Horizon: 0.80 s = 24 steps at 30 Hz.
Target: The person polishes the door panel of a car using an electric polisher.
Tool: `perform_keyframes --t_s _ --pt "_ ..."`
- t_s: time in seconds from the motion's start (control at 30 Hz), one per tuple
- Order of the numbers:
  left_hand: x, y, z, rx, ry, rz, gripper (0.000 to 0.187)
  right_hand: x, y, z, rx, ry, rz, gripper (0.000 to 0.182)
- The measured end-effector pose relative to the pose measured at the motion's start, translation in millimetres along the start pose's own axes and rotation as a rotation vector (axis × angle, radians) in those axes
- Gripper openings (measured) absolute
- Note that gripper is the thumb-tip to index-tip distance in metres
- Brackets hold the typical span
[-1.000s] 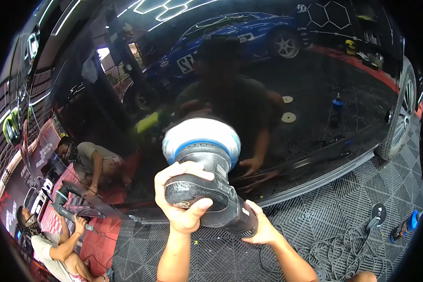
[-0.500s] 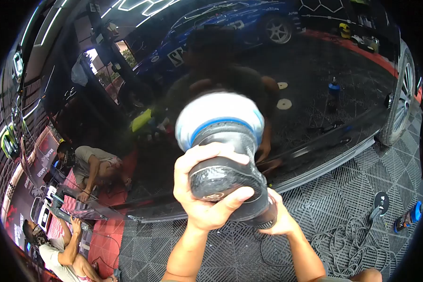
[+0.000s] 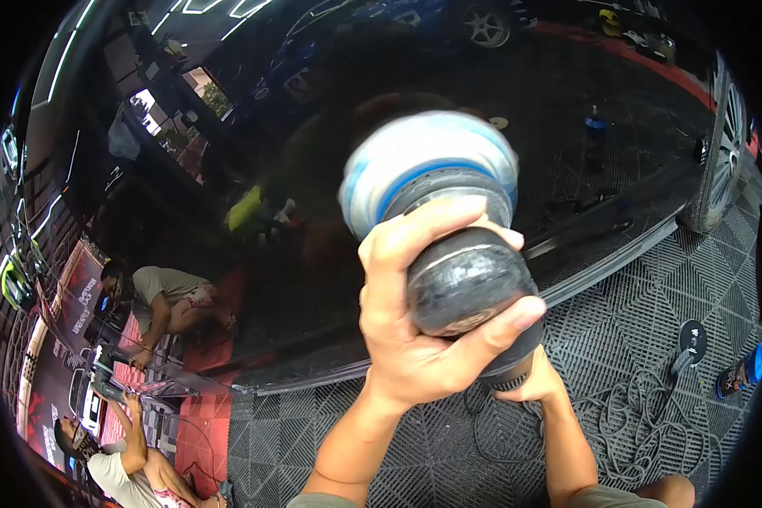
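A black polisher [image 3: 470, 284] fills the middle of the view, its white and blue pad [image 3: 432, 157] up against the glossy black car door [image 3: 279, 279]. Motion blurs the pad's edge. My left hand [image 3: 415, 330] wraps over the polisher's head, fingers on the far side and thumb across the near side. Lower down and to the right, my right hand [image 3: 533, 379] grips the rear handle, partly hidden behind the tool's body. The paint mirrors the room, a blue car and my own shape.
At lower left a co-worker [image 3: 118, 461] crouches by the car, holding another power tool [image 3: 108, 377]. A coiled cable [image 3: 626, 423] lies on the grey grid floor [image 3: 423, 449]. At right are a blue-capped bottle [image 3: 737, 377], a round black pad [image 3: 692, 337] and the car's wheel [image 3: 724, 144].
The polisher and both my hands have shifted right across the view, and its pad sits higher on the door. My head view has tilted slightly. The co-worker stays crouched.
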State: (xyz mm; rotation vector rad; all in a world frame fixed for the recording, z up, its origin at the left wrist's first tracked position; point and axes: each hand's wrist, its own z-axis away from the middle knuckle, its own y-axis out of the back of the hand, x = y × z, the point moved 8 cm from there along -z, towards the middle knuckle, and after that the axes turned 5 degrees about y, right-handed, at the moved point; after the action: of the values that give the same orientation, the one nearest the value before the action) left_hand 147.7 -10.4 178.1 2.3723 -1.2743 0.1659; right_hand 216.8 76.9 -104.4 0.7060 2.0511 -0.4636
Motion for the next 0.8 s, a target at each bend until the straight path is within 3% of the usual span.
perform_keyframes --t_s 0.1,0.2,0.37,0.47,0.5,0.53,0.6,0.67,0.8 --pt "-1 -14 -3 -0.05 0.008 -0.015 0.071 -4 11 3 0.072 0.025 0.009 0.126" --pt "-4 -20 -4 0.056 0.138 0.084 0.059 -6 23 6 0.108 -0.039 0.007 0.125" --pt "-7 -45 -20 0.002 0.166 0.03 0.057 61 52 35 0.21 -0.185 0.037 0.124" --pt "-2 -54 -28 0.015 0.07 0.02 0.056 43 53 30 0.077 -0.214 0.082 0.096" --pt "-2 -55 -32 -0.003 0.093 0.05 0.055 24 56 26 0.231 -0.07 0.12 0.071" --pt "-1 -57 -36 -0.019 0.114 0.075 0.055 5 51 17 0.185 -0.093 0.087 0.052" --pt "12 -56 -45 0.019 -0.06 -0.038 0.055 -15 43 7 0.169 -0.141 0.006 0.045" --pt "20 -55 -52 0.079 -0.139 -0.022 0.056 -33 39 -3 0.206 -0.018 0.117 0.04" --pt "25 -36 -54 0.183 -0.237 0.038 0.058 -11 36 -3 0.295 -0.052 0.099 0.034"
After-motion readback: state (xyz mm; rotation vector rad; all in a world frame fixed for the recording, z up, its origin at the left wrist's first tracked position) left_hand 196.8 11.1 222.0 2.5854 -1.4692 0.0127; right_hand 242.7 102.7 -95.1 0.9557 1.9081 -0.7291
